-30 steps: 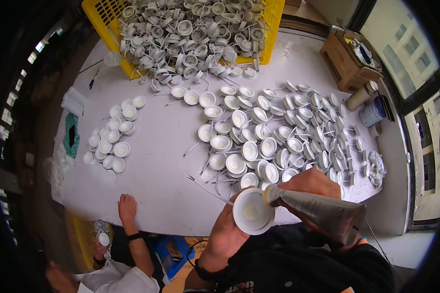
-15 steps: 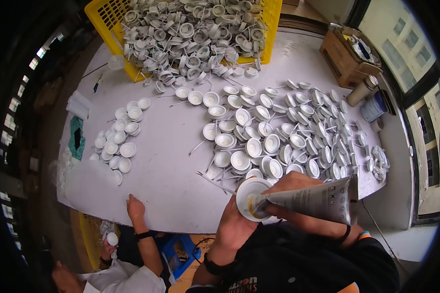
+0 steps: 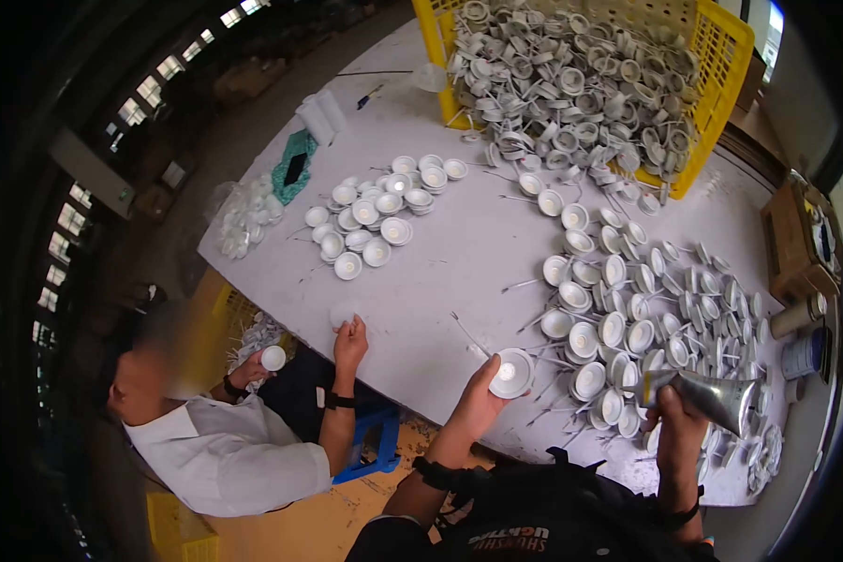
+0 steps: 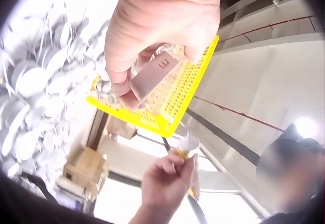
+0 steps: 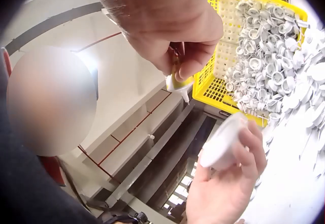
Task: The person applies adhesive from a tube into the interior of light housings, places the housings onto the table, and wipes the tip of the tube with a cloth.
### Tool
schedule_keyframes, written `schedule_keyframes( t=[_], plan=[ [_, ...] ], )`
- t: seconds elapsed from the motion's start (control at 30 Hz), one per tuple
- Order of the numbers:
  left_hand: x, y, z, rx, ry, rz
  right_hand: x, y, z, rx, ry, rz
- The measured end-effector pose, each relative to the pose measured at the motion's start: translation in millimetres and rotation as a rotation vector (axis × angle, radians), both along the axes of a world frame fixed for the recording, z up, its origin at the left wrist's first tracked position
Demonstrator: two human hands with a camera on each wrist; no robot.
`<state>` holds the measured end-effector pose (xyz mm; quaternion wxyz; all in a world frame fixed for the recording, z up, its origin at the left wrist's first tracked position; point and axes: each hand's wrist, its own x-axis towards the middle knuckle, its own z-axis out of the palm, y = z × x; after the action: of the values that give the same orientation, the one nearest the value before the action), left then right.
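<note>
Wht lamp (image 3: pixel 510 374), slvr tube (image 3: pixel 718 400), held apart

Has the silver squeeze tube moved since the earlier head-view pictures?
Yes: the squeeze tube has moved right, toward the clear plastic bag on the table and away from the held downlight.

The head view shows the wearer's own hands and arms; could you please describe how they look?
The left hand and right hand are ungloved. Each wrist wears a black strap, and a black sleeve shows above the left one.
</note>
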<state>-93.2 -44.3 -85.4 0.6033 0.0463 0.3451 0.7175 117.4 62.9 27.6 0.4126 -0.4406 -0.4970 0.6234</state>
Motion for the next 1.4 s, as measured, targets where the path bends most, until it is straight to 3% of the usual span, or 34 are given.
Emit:
schedule_keyframes(
  t=[0.03,0.07,0.13,0.2,0.4,0.47,0.5,0.57,0.63,0.7,0.73,0.77,0.8,0.83,0.9,1.03,1.1,1.13,1.2,1.23,1.3,1.4],
  plan=[
    [-15,-3,-17,-0.156,0.151,0.077,2,-2,-2,0.008,-0.019,0.000],
    [-29,-7,-35,-0.146,0.174,0.102,5,-3,-3,0.023,-0.037,-0.006],
    [-56,-17,-70,-0.448,0.404,0.167,16,-3,-13,0.046,-0.056,0.021],
    [-81,-23,-101,-0.486,0.445,0.171,12,-9,-11,0.091,-0.057,-0.070],
    [-107,-26,-127,-0.722,0.499,-0.005,20,-21,1,0.146,-0.122,0.004],
    [-99,-28,-117,-1.190,1.332,0.027,27,-22,3,0.171,-0.097,-0.014],
    [-92,-30,-102,-1.196,1.336,0.027,29,-22,4,0.166,-0.092,-0.012],
    [-65,-38,-43,-0.806,1.513,0.221,33,-21,6,0.153,-0.044,-0.068],
    [-24,-39,44,-0.140,0.991,0.249,43,-20,4,0.083,0.021,-0.029],
    [31,-59,143,0.264,0.967,0.221,51,-17,8,0.024,0.130,0.044],
    [52,-70,176,0.462,1.076,0.179,55,-14,10,0.022,0.124,0.046],
    [74,-70,192,0.816,0.922,0.186,60,-10,11,-0.015,0.201,0.140],
    [75,-77,201,0.983,0.955,-0.275,66,-7,12,-0.056,0.281,0.231],
    [89,-74,215,0.902,0.836,-0.454,69,-4,14,-0.093,0.324,0.267],
    [147,-61,240,1.186,0.761,0.053,74,-4,18,-0.129,0.355,0.250],
    [174,-40,244,1.198,0.880,0.051,87,2,9,-0.215,0.411,0.256],
    [191,-35,233,1.326,0.787,0.090,94,3,4,-0.243,0.414,0.253],
    [194,-38,236,1.318,0.799,0.090,97,4,3,-0.246,0.431,0.274],
    [196,-45,247,1.193,0.822,-0.221,101,7,3,-0.245,0.454,0.303],
    [204,-43,245,1.191,0.829,-0.219,104,9,3,-0.244,0.459,0.314],
    [221,-37,239,1.238,0.783,0.102,107,11,3,-0.248,0.468,0.331],
    [227,-31,240,1.275,0.779,0.159,107,13,4,-0.225,0.494,0.313]
  ],
)
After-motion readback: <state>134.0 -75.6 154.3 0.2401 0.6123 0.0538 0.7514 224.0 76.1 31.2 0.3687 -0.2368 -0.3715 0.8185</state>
